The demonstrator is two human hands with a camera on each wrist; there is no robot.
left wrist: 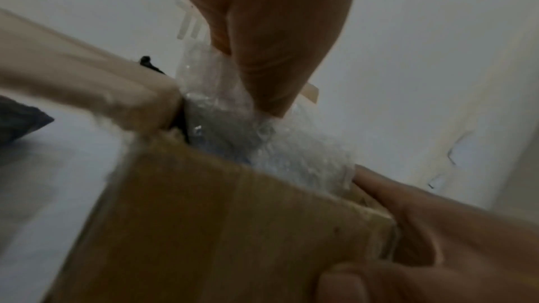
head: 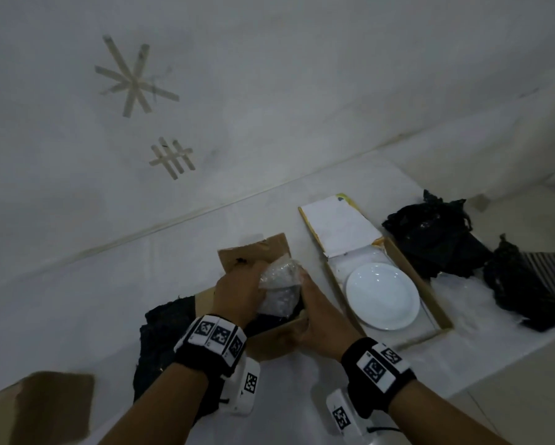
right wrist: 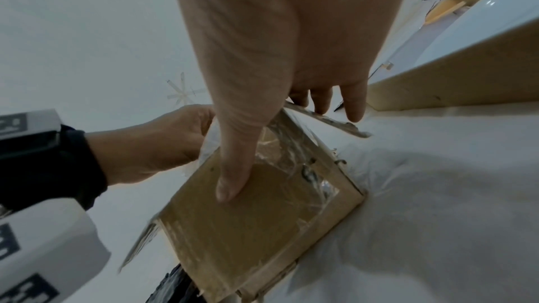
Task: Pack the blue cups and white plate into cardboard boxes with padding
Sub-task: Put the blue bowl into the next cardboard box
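Note:
A small open cardboard box (head: 269,345) stands on the white table. My left hand (head: 237,293) grips a bubble-wrap bundle (head: 279,284) and holds it in the box's mouth; a bluish tint shows through the wrap (left wrist: 221,110). My right hand (head: 318,319) clasps the box's right corner, with the thumb (right wrist: 230,183) flat on the outer wall (right wrist: 248,227) and the fingers over the rim. The white plate (head: 382,297) lies in a flat open box (head: 436,303) just to the right. No bare blue cup is in sight.
Crumpled black padding (head: 436,239) and a second black wad (head: 520,284) lie right of the plate box. More black padding (head: 167,335) sits left of the small box. A cardboard flap (head: 45,406) juts in at lower left. The wall stands close behind the table.

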